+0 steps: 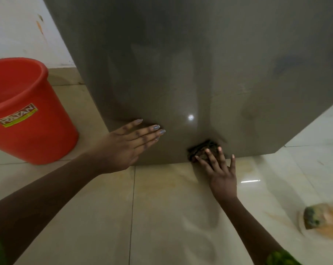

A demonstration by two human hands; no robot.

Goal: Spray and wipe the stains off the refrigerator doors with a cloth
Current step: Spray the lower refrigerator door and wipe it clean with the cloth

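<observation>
Grey refrigerator door (pixel 200 64) took both hands: left hand (pixel 127 144) flat, fingers straight, at seven o'clock; right hand (pixel 219 169) spread, pressing the dark cloth (pixel 198 149) at six o'clock, by the bottom edge.

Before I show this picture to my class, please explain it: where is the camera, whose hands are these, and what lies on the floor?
No machine here: a person wears one wide camera on the head, so you look down at their own bare hands. The left hand lies flat on the grey refrigerator door, near its lower edge. The right hand presses a dark cloth against the door's bottom with straight fingers. On the tiled floor a red bucket stands at the left, and a sponge lies at the right on an orange smear.
</observation>
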